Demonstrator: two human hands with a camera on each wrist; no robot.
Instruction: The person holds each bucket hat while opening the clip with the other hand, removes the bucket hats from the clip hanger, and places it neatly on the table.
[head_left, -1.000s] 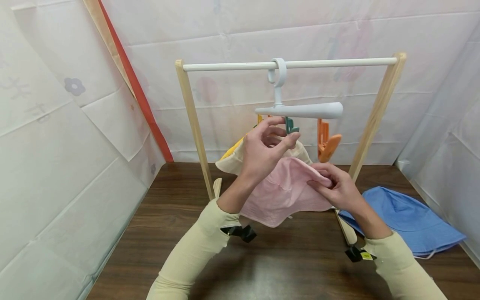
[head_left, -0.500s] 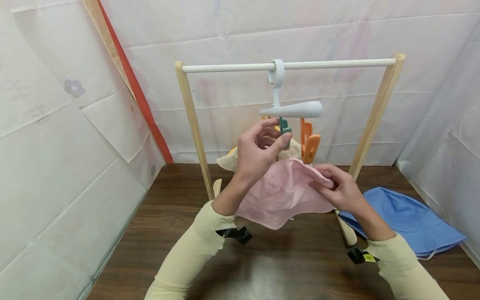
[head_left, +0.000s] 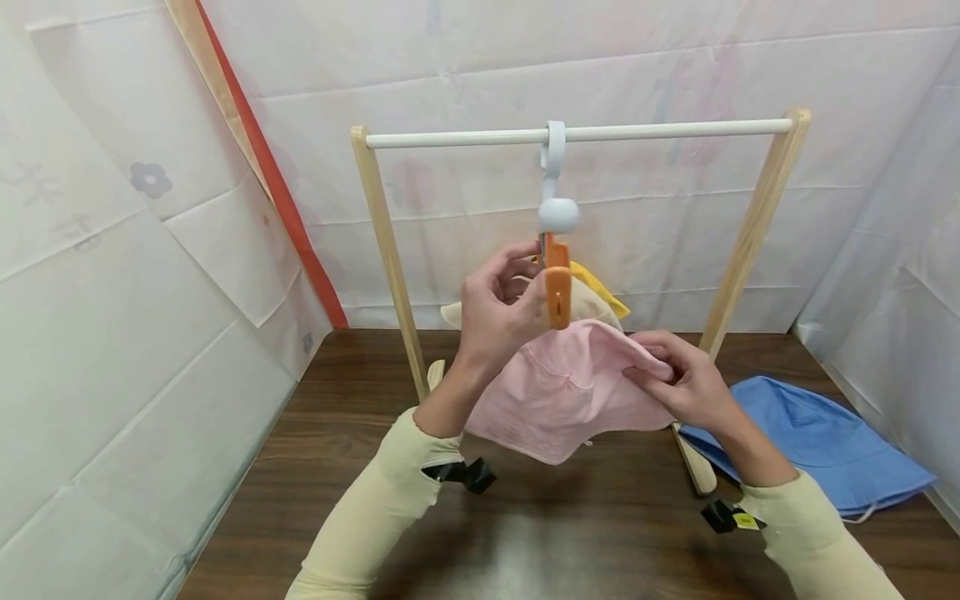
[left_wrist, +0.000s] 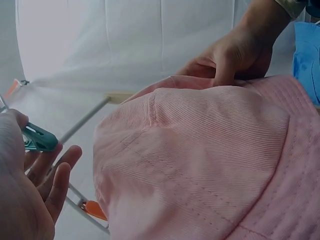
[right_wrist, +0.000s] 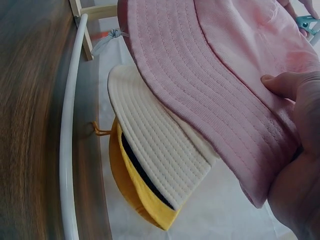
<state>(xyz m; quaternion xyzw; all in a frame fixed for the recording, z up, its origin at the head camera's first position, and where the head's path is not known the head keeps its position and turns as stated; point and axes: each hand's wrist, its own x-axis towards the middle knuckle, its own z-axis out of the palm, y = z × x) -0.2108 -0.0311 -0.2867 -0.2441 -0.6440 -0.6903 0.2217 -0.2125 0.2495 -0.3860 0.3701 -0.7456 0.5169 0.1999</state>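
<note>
My right hand (head_left: pixel 686 379) grips the pink bucket hat (head_left: pixel 551 404) by its brim, thumb on the near side, and holds it below the hanger. Up at the hanger, my left hand (head_left: pixel 491 312) pinches a green clip (left_wrist: pixel 40 139) between thumb and fingers; in the head view an orange clip (head_left: pixel 558 296) mostly hides it. The white hanger (head_left: pixel 558 215) hooks over the rack's rail, turned end-on to me. Behind the pink hat hang a cream hat (right_wrist: pixel 150 130) and a yellow hat (right_wrist: pixel 132 185), partly covered.
A wooden rack with a white rail (head_left: pixel 675 130) stands on the dark wood table (head_left: pixel 300 517). At the right, a blue bucket hat (head_left: pixel 817 442) lies on the table by the rack's foot (head_left: pixel 696 462). White sheeting (head_left: pixel 150 375) closes off the sides and back.
The hanger has swung round from side-on to end-on, bringing the orange clip leftward in front of the green one. My left hand has shifted slightly left; the right hand keeps hold of the pink hat.
</note>
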